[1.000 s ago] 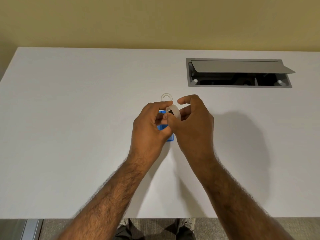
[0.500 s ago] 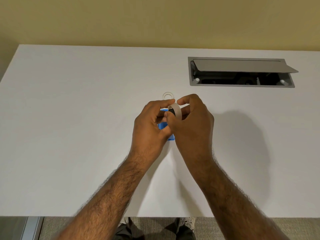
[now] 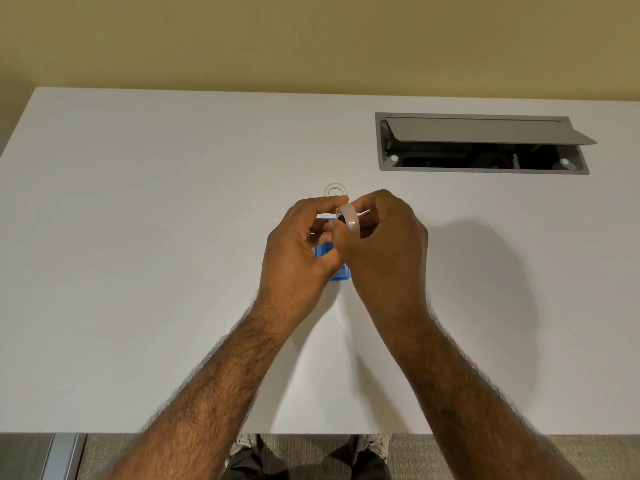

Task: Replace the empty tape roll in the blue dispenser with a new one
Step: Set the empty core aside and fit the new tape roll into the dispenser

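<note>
A new roll of clear tape stands on edge between my hands, just above the blue dispenser. My right hand pinches the roll with thumb and fingers. My left hand curls around the dispenser on the table, its fingertips touching the roll's left side. Most of the dispenser is hidden by both hands; only blue patches show. An empty clear tape core lies flat on the table just beyond my fingers.
The white table runs to a yellow wall at the back. A grey cable box with its lid propped up is set into the table at the back right. Carpet and shoes show below the front edge.
My hands and the roll have stayed in almost the same spot. The left fingers have shifted slightly on the roll.
</note>
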`<state>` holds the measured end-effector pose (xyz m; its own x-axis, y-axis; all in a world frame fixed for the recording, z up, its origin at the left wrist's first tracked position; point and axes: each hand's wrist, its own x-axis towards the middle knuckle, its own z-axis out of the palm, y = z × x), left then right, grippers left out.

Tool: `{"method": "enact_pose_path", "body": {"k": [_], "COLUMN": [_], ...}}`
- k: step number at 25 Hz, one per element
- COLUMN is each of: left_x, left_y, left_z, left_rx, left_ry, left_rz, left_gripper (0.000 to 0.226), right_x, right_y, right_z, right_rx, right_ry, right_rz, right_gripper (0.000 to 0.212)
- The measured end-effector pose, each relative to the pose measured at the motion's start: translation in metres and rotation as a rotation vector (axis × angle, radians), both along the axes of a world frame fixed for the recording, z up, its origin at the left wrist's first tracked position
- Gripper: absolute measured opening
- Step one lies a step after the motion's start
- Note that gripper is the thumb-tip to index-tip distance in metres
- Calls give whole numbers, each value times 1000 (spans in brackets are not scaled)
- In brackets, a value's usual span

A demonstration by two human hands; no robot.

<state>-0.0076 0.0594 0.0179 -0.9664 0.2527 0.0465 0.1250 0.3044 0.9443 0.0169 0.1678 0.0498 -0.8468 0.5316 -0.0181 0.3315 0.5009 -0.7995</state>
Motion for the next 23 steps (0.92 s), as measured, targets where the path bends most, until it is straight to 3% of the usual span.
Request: {"method": "enact_pose_path", "body": {"k": [6, 11, 23], "left_x": [-14, -21, -32], "left_y": [-17, -20, -13], "left_z": [-2, -4, -33], "left_rx": [14, -112, -265], "left_ry": [-141, -52, 21], "left_rz": [-73, -120, -85], "left_gripper": [52, 51, 55], "right_x": [-1, -8, -33], "right_y": [35, 47, 55], "right_z": [1, 1, -32], "right_rx": [-339, -239, -85], "right_ry": [-16, -122, -85], "right_rz": [127, 467, 515], "right_gripper": [10, 43, 31]}}
